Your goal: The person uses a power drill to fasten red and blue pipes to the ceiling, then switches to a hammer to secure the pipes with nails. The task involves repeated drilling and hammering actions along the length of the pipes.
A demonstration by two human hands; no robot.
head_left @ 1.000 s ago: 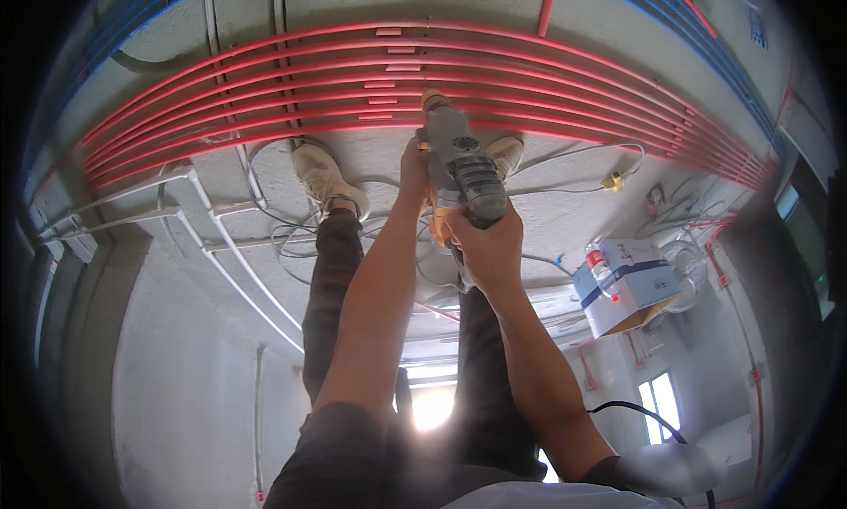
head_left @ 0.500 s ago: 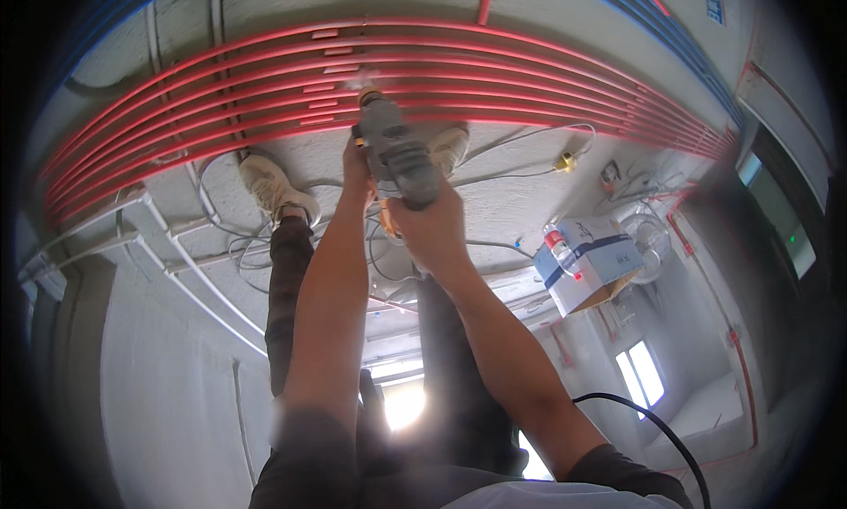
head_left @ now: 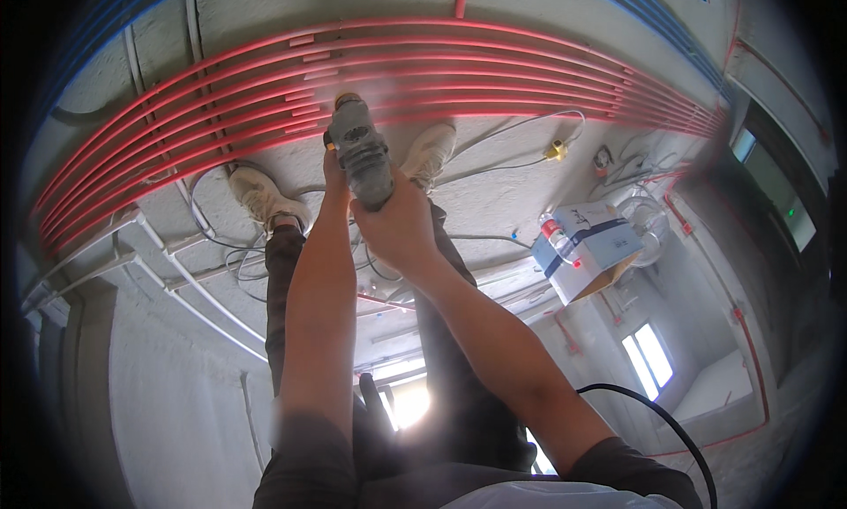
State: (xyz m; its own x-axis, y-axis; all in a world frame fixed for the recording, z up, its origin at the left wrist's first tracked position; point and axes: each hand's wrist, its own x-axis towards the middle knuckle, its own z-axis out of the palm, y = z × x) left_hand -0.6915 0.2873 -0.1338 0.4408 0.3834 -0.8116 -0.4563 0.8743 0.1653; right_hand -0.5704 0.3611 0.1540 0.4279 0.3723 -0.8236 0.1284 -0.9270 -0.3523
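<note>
A grey rotary hammer drill point(head_left: 363, 160) with an orange-yellow collar is held between both my hands, its front end directed down at the row of red pipes point(head_left: 494, 78) on the floor. My left hand point(head_left: 334, 175) is closed at the drill's left side, its fingers mostly hidden behind the body. At the rear end, my right hand point(head_left: 399, 227) wraps round the handle. Pale dust hangs over the pipes around the front of the drill. The bit's contact point cannot be made out.
My shoes point(head_left: 263, 198) stand either side of the drill, close to the pipes. Grey cables loop around them, one with a yellow connector point(head_left: 556, 150). At right are an open cardboard box point(head_left: 587, 251) and a bottle point(head_left: 556, 231). White pipes point(head_left: 163, 235) run at left; blue pipes lie beyond.
The whole view has shifted, so the drill and pipes appear further left. The dust near the drill's front has spread wider. Both hands keep their hold on the drill.
</note>
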